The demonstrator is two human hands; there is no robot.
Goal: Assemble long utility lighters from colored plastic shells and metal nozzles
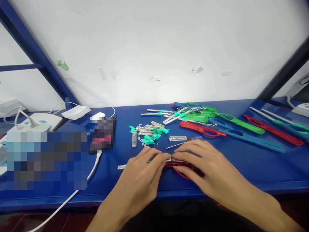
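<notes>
Near the front edge of the blue table, my left hand [145,170] is closed around a metal lighter tube, whose silvery end [122,167] sticks out to the left. My right hand [210,164] pinches a red lighter casing [172,163] and covers most of it. The fingertips of both hands meet over the casing, where a metal part and something thin and dark show between them. Just beyond lie a screwdriver [176,145] and a clear lighter fuel tank [178,138]. Several teal triggers [148,139] and more clear tanks [134,139] lie behind my left hand.
Metal tubes with wires [178,114] are piled at the back. Green [241,123], blue [256,140] and red casings [275,130] spread to the right. On the left are a blurred phone [102,133], a white cable [93,174] and white power strips [43,120]. A wall stands behind.
</notes>
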